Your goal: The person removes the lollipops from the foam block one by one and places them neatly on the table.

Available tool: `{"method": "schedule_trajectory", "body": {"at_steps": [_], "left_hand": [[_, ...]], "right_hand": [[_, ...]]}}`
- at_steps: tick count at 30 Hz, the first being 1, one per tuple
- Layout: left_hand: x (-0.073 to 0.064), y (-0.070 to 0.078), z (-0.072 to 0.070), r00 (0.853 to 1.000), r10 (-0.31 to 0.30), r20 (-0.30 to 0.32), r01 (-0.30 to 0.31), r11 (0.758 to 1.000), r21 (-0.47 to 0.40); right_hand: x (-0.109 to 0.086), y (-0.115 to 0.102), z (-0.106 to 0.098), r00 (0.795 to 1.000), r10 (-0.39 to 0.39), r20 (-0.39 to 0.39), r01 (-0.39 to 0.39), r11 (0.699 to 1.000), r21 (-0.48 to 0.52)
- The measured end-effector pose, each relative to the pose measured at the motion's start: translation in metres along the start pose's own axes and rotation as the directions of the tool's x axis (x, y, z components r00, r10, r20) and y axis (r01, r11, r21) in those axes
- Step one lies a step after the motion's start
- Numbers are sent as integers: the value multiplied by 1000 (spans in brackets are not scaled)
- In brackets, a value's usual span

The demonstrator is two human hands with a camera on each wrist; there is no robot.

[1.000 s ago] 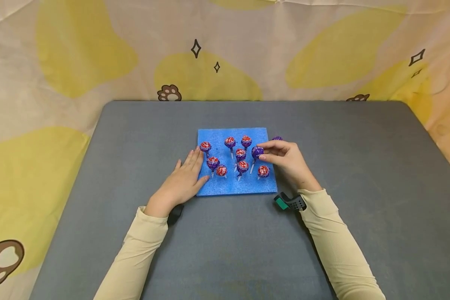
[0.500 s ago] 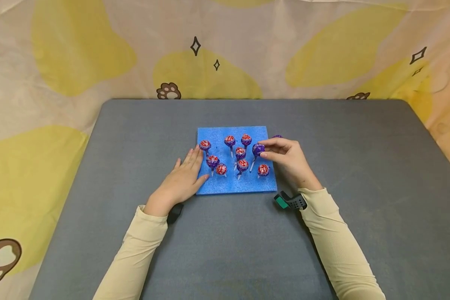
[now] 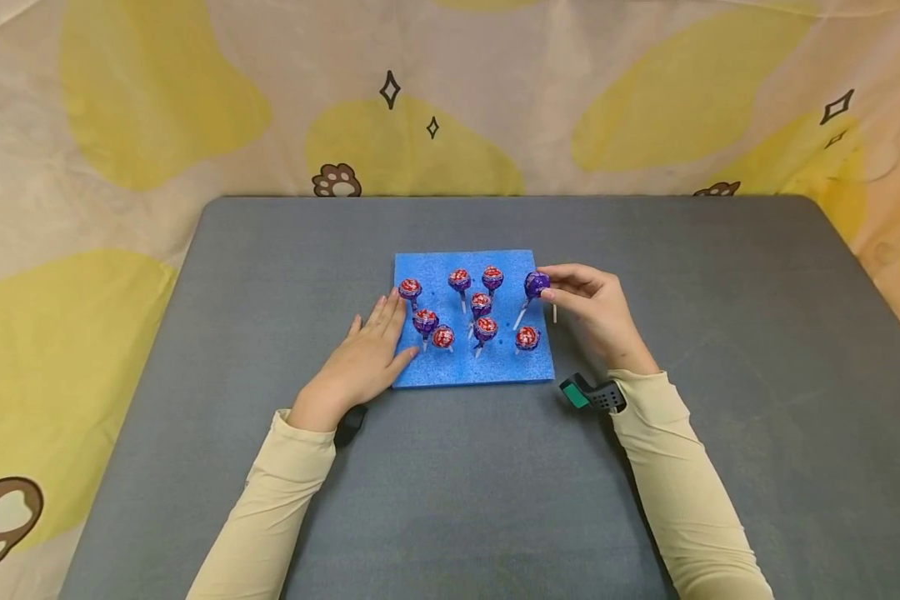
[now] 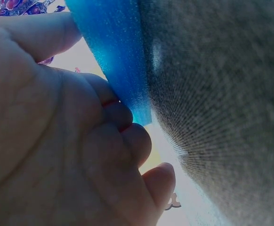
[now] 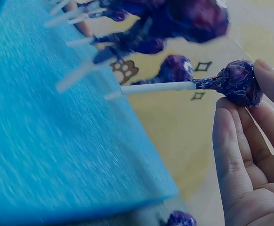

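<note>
A flat blue foam board [image 3: 457, 372] lies on the grey table, with several lollipops, such as this lollipop [image 3: 485, 329] in red and purple wrappers, standing in it on white sticks. Over the board's right edge, my right hand [image 3: 596, 312] pinches a purple-wrapped lollipop [image 5: 240, 84] by its head, between thumb and fingers. Its white stick [image 5: 158, 88] slants down to the left, and its lower end shows clear of the foam in the right wrist view. My left hand [image 3: 363, 358] rests along the board's left edge with straight fingers, the thumb [image 4: 45, 35] over the top.
Beside the board, partly behind my right hand, is another lollipop [image 5: 180, 219]; its white stick [image 3: 555, 313] shows in the head view. A grey table [image 3: 450, 500] spreads around the board. Patterned cloth [image 3: 540, 83] hangs behind the table's far edge.
My right hand has moved right and slightly away with the pinched lollipop, from over the board to its right edge. My left hand has stayed in place.
</note>
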State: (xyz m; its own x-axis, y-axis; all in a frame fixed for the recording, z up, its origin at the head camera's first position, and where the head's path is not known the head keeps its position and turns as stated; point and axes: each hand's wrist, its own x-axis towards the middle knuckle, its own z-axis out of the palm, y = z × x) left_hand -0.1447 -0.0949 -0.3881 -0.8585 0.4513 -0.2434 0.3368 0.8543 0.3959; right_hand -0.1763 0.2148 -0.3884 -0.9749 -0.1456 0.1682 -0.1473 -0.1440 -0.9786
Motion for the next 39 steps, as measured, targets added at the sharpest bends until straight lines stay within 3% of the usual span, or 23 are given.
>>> {"method": "schedule_trajectory", "body": {"at_steps": [11, 16, 21, 29, 33, 36, 39], "left_hand": [[1, 0, 2, 1000, -2, 0, 2, 1000, 2], [1, 0, 2, 1000, -2, 2, 2, 1000, 1], [1, 0, 0, 1000, 8, -3, -8, 1000, 2], [3, -1, 0, 1000, 9, -3, -9, 1000, 3], [3, -1, 0, 1000, 7, -2, -7, 1000, 4], [3, -1, 1, 1000, 3, 0, -3, 1000, 7], [2, -1, 1, 1000, 3, 0, -3, 1000, 9]], "right_hand": [[1, 8, -33, 998, 17, -65, -8, 991, 134], [2, 15, -48, 994, 48, -99, -20, 964, 265], [3, 18, -58, 982, 88, -170, -34, 955, 296], [4, 21, -59, 972, 102, -212, -62, 981, 185], [4, 23, -56, 966, 75, -247, -72, 997, 22], [4, 25, -55, 957, 63, -282, -101, 987, -122], [3, 27, -53, 951, 55, -304, -120, 973, -200]]}}
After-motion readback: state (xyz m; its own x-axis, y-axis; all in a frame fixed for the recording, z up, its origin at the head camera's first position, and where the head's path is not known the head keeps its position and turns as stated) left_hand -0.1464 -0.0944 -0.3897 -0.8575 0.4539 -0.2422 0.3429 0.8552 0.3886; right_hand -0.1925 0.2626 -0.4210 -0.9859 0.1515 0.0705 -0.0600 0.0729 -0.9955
